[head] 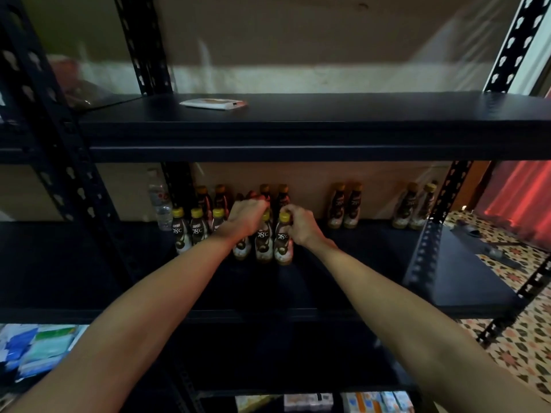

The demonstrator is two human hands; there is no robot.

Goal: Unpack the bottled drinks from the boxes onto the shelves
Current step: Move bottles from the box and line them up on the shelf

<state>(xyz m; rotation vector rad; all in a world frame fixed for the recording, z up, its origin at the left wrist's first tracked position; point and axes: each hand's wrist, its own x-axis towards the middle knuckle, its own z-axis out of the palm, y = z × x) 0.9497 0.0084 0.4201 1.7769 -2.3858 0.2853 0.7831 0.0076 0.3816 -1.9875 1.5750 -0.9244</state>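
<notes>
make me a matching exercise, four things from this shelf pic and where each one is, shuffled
1 flat packet
2 clear water bottle
3 right hand
4 red curtain

A far right, beyond the rack
B on the upper shelf
C gripping the top of a yellow-capped bottle
D just left of the brown bottles

Pairs: 1-B, 2-D, 3-C, 4-A

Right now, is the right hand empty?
No, the right hand grips the top of a yellow-capped bottle on the shelf.

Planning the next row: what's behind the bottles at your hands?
Behind the front bottles stands a back row of bottles against a brown panel. The left hand covers part of that row.
</notes>
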